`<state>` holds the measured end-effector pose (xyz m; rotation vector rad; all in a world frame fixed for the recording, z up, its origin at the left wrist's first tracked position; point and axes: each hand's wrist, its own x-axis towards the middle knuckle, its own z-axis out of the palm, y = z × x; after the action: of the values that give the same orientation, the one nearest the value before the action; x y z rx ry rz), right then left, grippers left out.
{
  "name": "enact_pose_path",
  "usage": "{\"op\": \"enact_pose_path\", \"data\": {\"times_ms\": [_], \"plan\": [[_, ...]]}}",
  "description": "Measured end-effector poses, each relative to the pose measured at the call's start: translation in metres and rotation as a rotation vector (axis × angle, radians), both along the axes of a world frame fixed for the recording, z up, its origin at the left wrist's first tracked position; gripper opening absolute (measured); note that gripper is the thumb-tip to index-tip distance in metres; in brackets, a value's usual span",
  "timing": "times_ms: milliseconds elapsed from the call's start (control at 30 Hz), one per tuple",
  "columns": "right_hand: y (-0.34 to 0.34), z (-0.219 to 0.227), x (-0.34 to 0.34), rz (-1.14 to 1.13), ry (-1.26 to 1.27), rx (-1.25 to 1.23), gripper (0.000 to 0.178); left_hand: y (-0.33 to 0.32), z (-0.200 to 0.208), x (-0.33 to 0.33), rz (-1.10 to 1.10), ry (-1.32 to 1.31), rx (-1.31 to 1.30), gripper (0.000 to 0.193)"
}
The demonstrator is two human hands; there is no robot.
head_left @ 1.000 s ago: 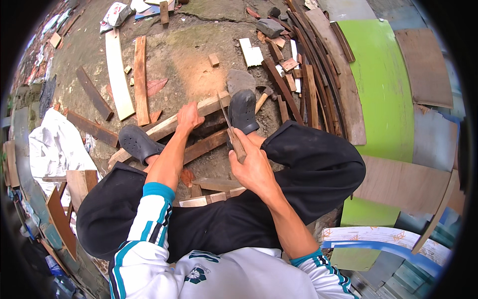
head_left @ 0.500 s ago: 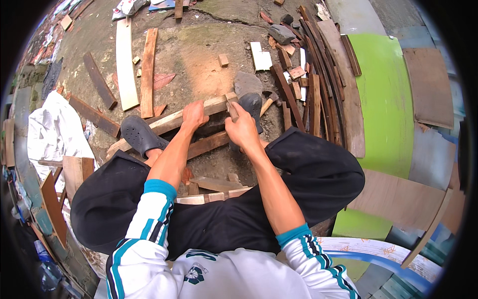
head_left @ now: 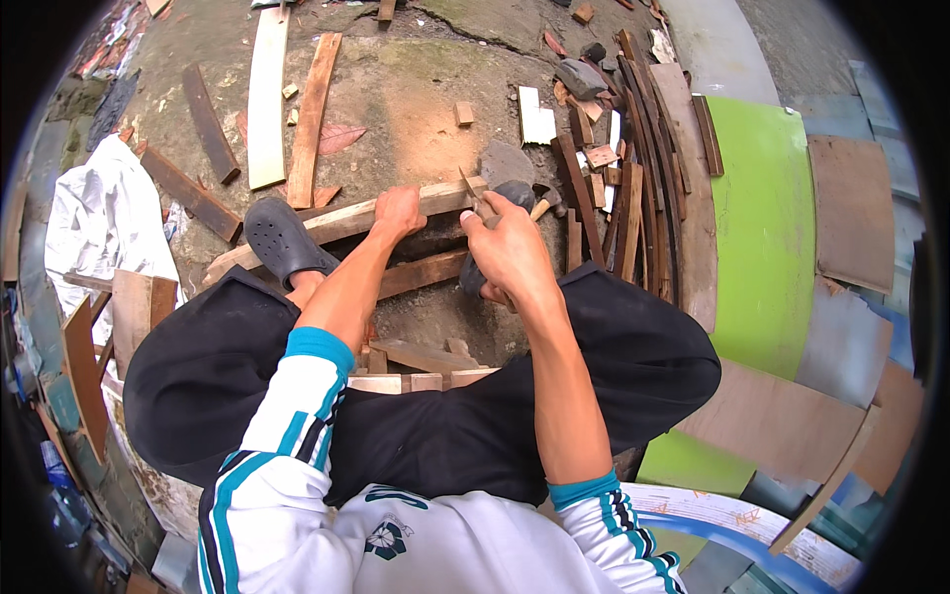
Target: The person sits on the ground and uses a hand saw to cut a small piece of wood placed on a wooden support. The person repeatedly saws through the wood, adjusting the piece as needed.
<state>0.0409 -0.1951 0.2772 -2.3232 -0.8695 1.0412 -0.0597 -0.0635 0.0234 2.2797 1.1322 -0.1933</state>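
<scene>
A long pale wooden beam [head_left: 341, 226] lies slantwise in front of me, its far end on the right. My left hand [head_left: 399, 211] is closed over it, a little short of that end. My right hand [head_left: 507, 243] grips what looks like a hand saw [head_left: 473, 197], its thin pointed blade showing at the beam's end. The fingers hide most of its handle, and I cannot tell whether the blade touches the wood. My left foot, in a dark clog [head_left: 282, 241], rests on the beam; the other dark clog [head_left: 514, 195] is partly behind my right hand.
A darker plank [head_left: 426, 273] lies just nearer than the beam. A hammer [head_left: 546, 205] is right of my right clog. Stacked wood strips [head_left: 653, 188] and a green panel [head_left: 762, 228] lie right; a white sack [head_left: 109, 228] lies left. Orange dust [head_left: 426, 134] and a small block [head_left: 463, 114] lie beyond.
My right hand has drawn to the right and turned, so the pointed blade now shows. My left hand stays on the beam. The whole view has shifted slightly.
</scene>
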Motion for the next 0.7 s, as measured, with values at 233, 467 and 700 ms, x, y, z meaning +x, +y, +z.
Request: {"op": "enact_pose_path", "data": {"times_ms": [233,467,700], "plan": [[-0.088,0.03,-0.044,-0.002,-0.083,0.18,0.051,0.003,-0.009,-0.006,0.0,-0.006,0.002,0.038],[-0.042,-0.022,-0.012,-0.035,-0.058,0.125,0.054,0.001,-0.011,-0.01,-0.004,-0.033,0.023,0.037],[-0.031,-0.036,-0.004,-0.046,-0.006,0.059,0.055,0.002,-0.002,-0.008,-0.02,-0.036,0.026,0.042]]}}
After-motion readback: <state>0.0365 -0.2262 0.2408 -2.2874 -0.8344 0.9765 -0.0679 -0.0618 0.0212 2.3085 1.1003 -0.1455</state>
